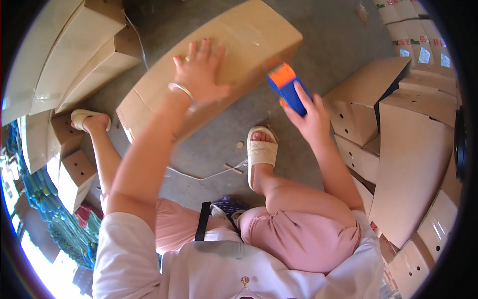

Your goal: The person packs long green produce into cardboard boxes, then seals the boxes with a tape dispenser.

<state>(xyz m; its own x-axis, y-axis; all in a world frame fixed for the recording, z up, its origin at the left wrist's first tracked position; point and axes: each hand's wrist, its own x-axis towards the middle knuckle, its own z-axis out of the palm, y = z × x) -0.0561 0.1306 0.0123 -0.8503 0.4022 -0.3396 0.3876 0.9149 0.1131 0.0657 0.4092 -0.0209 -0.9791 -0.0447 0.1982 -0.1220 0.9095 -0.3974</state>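
A large closed cardboard box lies on the floor in front of me. My left hand rests flat on its upper face, fingers spread, a bangle around the wrist. To the right of the box, my right hand is wrapped around a blue and orange tape dispenser. The dispenser's orange head points up and left, close to the box's near right side. Part of the dispenser's body is hidden by my fingers.
Cardboard boxes are stacked along the right, with printed cartons behind them. More boxes stand at left, above a blue-green netted heap. A pale strap lies on the concrete floor between my feet.
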